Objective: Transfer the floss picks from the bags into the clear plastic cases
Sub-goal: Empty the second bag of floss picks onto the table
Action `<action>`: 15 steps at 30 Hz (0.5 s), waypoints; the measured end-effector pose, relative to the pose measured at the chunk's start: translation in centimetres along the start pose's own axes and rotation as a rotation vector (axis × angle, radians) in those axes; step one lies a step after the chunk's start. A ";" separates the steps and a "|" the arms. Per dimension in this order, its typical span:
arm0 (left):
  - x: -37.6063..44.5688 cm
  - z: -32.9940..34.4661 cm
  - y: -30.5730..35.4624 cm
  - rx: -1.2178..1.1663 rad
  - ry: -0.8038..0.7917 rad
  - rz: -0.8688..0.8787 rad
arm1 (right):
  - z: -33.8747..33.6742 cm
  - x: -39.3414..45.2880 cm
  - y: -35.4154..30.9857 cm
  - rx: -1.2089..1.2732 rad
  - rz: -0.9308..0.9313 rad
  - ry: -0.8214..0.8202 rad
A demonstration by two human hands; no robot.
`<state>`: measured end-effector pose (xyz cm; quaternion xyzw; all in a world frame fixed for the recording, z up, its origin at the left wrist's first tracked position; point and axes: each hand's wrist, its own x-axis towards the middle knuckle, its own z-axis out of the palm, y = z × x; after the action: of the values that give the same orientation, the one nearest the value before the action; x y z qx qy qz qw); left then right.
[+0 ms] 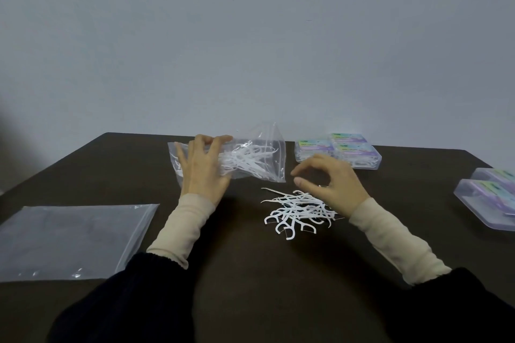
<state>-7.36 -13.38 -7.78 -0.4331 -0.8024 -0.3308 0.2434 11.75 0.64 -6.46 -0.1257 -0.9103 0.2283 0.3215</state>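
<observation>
A clear zip bag with several white floss picks inside lies at the table's middle back. My left hand rests on the bag's left part with spread, straight fingers. A loose pile of white floss picks lies on the dark table in front of the bag. My right hand hovers just above the pile's far edge, fingers loosely curled, holding nothing. A group of clear plastic cases with pastel labels stands behind the right hand. Two more clear cases sit at the right edge.
A flat, empty-looking clear zip bag lies at the front left of the dark brown table. A plain grey wall rises right behind the table's far edge. My dark sleeves fill the bottom of the view.
</observation>
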 end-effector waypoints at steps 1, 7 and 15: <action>-0.1 0.1 0.3 -0.014 -0.007 0.027 | 0.2 0.1 -0.3 0.081 0.012 0.019; -0.9 0.5 2.4 -0.075 -0.037 0.232 | 0.9 0.3 -1.1 0.078 -0.005 0.101; -1.1 0.4 3.3 -0.123 -0.045 0.248 | -0.2 0.5 -1.8 -0.245 0.018 -0.129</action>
<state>-4.02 -12.37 -7.76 -0.5503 -0.7262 -0.3370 0.2370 11.30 -0.69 -5.16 -0.1571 -0.9490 0.1258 0.2428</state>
